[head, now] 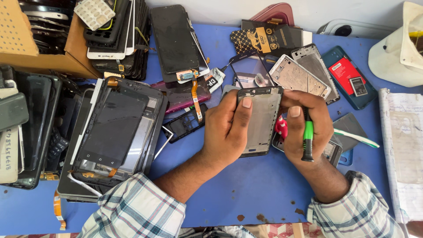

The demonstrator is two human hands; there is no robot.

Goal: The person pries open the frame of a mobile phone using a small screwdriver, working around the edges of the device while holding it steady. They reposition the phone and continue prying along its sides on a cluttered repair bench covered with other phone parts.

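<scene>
Plaid sleeves point(136, 207) are seen at the near edge, above a blue worktop point(246, 185) marked by a few rust-coloured chips. A bare phone frame point(261, 121) is held above the middle of the worktop between both hands. It is gripped along its left edge by the left hand point(224, 130), the thumb laid on its top corner and the other fingers curled behind it. Its right edge is met by the right hand point(306, 125), whose thumb is pressed beside the frame's top right corner; a green and black screwdriver point(308, 139) is pinched under that thumb against the closed fingers, its handle pointing toward the person. A small red object point(281, 128) is seen just behind the frame, between the hands, though what it is cannot be told. To the near left, a pile of phone screens point(116, 132) with orange flex cables is spread over the worktop. At the right edge, a worn notebook point(403, 150) is laid. Beyond the hands, a silver frame point(297, 77) and a teal phone back point(350, 77) holding a red battery are set close together. Farthest off, a cardboard box point(31, 48) of parts is placed at the left corner, and a dark screen point(176, 37) is propped beside it.
</scene>
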